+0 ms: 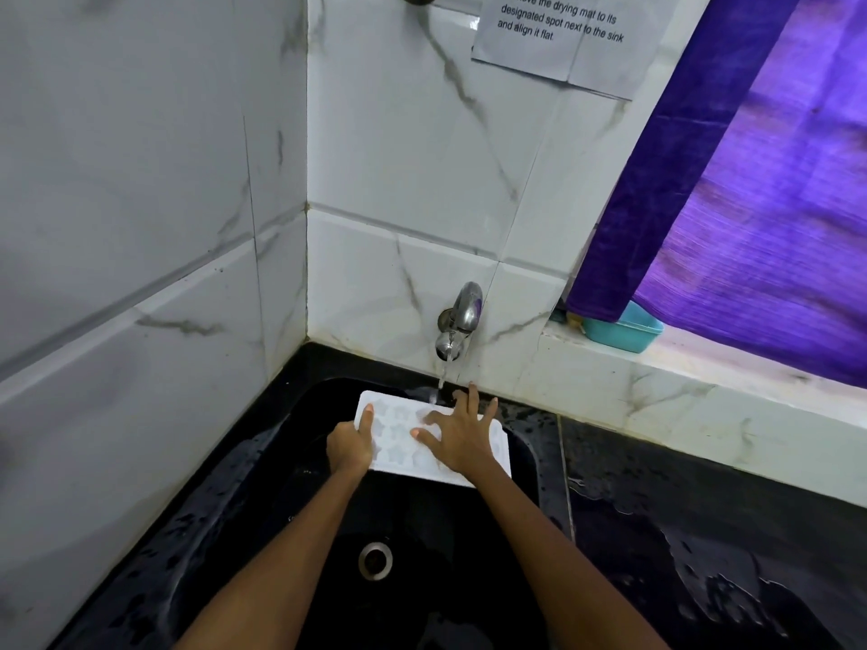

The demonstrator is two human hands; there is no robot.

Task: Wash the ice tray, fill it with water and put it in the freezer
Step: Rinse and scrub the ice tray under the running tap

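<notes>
A white ice tray [399, 436] with star-shaped cells is held over the black sink [328, 509], under the wall tap [462, 316]. A thin stream of water [443, 375] runs from the tap onto the tray's far edge. My left hand [349, 445] grips the tray's left edge, thumb on top. My right hand [460, 433] lies spread on the tray's top face, its straight fingers touching the cells.
The sink drain [375, 560] lies below my forearms. A wet black counter [703, 532] runs to the right. A teal plastic tub [624, 330] sits on the window ledge under a purple curtain [750, 204]. A paper note [563, 35] is stuck to the tiled wall.
</notes>
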